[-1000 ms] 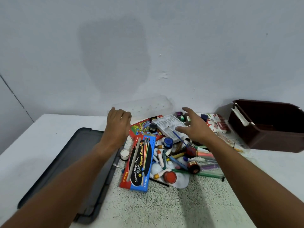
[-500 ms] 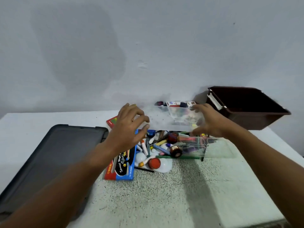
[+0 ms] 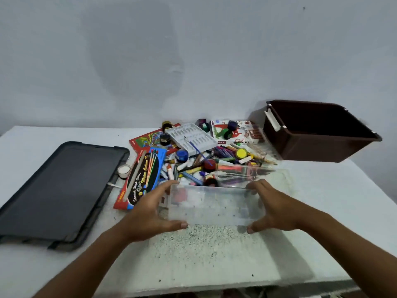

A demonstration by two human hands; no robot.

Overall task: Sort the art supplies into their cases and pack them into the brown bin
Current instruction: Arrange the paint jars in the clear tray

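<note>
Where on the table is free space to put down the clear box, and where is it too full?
Bare tabletop lies near the front edge, below the clear box that the left hand and right hand hold. More lies right of the box, in front of the brown bin. It is crowded between the dark lid and the bin, where the supplies pile lies.

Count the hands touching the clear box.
2. The left hand grips the clear box at its left end; the right hand grips its right end.
</note>
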